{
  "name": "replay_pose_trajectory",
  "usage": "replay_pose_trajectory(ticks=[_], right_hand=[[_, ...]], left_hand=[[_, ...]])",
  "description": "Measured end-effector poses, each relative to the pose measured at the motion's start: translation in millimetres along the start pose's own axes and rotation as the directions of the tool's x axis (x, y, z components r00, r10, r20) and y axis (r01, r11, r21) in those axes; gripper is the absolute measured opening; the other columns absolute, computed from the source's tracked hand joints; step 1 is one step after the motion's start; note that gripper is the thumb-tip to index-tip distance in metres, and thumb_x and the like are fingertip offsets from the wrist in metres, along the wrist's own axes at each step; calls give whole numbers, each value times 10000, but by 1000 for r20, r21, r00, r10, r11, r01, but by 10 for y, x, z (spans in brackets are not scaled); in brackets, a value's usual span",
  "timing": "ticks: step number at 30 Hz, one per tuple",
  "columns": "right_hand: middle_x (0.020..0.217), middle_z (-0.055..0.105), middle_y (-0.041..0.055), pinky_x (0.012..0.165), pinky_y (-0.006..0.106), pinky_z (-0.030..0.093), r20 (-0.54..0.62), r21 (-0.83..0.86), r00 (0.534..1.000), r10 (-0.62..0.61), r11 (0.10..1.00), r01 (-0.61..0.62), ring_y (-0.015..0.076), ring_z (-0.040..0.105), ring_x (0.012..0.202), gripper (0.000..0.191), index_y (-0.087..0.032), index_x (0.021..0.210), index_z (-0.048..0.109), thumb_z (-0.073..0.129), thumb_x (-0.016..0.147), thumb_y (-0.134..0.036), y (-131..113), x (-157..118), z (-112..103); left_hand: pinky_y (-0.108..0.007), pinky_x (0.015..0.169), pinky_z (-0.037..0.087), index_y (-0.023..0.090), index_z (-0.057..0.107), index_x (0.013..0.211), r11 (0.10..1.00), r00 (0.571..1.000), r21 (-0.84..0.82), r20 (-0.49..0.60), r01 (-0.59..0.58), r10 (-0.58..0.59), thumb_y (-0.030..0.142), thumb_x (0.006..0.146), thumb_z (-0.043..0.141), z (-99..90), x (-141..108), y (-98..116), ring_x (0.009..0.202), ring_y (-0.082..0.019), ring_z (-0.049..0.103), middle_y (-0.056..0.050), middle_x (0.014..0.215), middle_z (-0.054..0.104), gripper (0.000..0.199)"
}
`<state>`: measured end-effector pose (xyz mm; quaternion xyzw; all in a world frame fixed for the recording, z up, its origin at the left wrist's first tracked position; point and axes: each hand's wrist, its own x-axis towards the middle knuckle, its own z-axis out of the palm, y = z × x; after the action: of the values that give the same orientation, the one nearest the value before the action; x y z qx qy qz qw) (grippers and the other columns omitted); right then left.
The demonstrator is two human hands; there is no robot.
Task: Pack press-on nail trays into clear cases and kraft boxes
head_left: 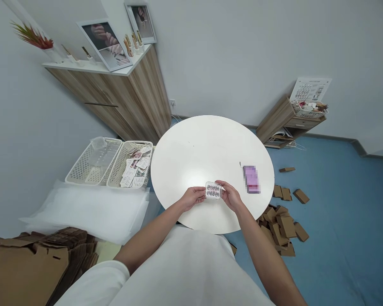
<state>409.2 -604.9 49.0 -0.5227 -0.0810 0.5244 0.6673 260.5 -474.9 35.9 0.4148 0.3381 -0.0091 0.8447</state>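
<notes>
Your left hand (191,198) and right hand (231,197) pinch a small, clear, squarish box (213,191) with two rows of shiny ovals (212,188), just below the frame's middle, over a smooth, round, white table (204,144).

A round white table (207,144) is seen beneath the grip; a blurred purple rectangular item (251,178) is laid on it, just rightward. Farther right, small brown cardboard boxes (287,226) are heaped and scattered on the blue floor (344,204).

Even cool light, soft glare on white tabletop (207,142), wide-angle stretch towards edges
</notes>
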Motion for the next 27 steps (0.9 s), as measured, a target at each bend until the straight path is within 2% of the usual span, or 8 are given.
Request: replay_pose_trajectory(ticks=[3, 6, 12, 15, 18, 20, 23, 27], right_hand=[[1121, 561, 49, 791, 364, 468, -53, 11, 998, -26, 1000, 27, 203, 568, 952, 329, -240, 1011, 583, 528, 724, -390, 9, -70, 51], [1160, 532, 27, 824, 334, 467, -130, -20, 991, -24, 1000, 22, 181, 539, 1021, 438, -295, 1114, 491, 599, 693, -352, 76, -131, 90], [1053, 532, 24, 821, 338, 491, -260, -70, 966, 16, 997, -35, 163, 569, 944, 469, -287, 1101, 469, 640, 665, -307, 245, -243, 114], [959, 546, 20, 775, 329, 510, -285, -97, 959, 10, 995, -39, 151, 590, 844, 440, -266, 1059, 495, 651, 649, -305, 239, -267, 106], [952, 554, 20, 746, 321, 514, -310, -90, 951, -8, 996, -21, 144, 592, 799, 467, -266, 1057, 487, 668, 628, -294, 189, -280, 98], [968, 551, 23, 742, 321, 512, -327, -114, 945, -29, 993, -9, 150, 587, 813, 498, -275, 1072, 479, 676, 615, -285, 158, -292, 95], [989, 543, 30, 738, 321, 508, -349, -179, 936, -49, 984, -15, 162, 576, 844, 544, -287, 1104, 467, 680, 603, -276, 129, -315, 89], [985, 544, 33, 731, 319, 501, -346, -215, 937, -33, 976, -45, 161, 573, 827, 589, -287, 1145, 439, 671, 603, -275, 105, -329, 66]], left_hand=[[-244, 675, 463, 149, 629, 958, 1000, 1000, -29, -3, -8, 8, 280, 639, 709, 28, 9, -15, 712, -106, 590, -70, 842, 649, 354], [-250, 688, 461, 151, 631, 943, 999, 1000, -40, -9, -10, 9, 279, 637, 708, 47, 19, -29, 693, -95, 581, -60, 819, 640, 340], [-271, 705, 449, 149, 619, 943, 998, 992, 31, -105, -62, 65, 297, 652, 684, 70, 7, -33, 731, -112, 579, -73, 869, 630, 334], [-285, 735, 435, 168, 604, 976, 988, 991, 130, -91, -83, 95, 366, 705, 618, 104, -25, -20, 860, -152, 576, -86, 989, 614, 336], [-292, 782, 411, 185, 541, 1078, 952, 977, 287, -148, -108, 155, 412, 712, 601, 144, -65, 1, 942, -170, 557, -82, 1042, 605, 434], [-296, 791, 399, 174, 488, 1136, 916, 970, 391, -175, -87, 167, 419, 686, 628, 165, -91, 27, 921, -178, 568, -80, 965, 636, 532], [-295, 743, 403, 165, 464, 1156, 861, 979, 507, -151, -43, 138, 436, 668, 639, 185, -123, 88, 856, -187, 587, -68, 854, 662, 585], [-269, 673, 400, 181, 395, 1217, 827, 982, 560, -126, -48, 142, 440, 666, 635, 209, -145, 162, 781, -166, 588, -53, 838, 661, 655]])
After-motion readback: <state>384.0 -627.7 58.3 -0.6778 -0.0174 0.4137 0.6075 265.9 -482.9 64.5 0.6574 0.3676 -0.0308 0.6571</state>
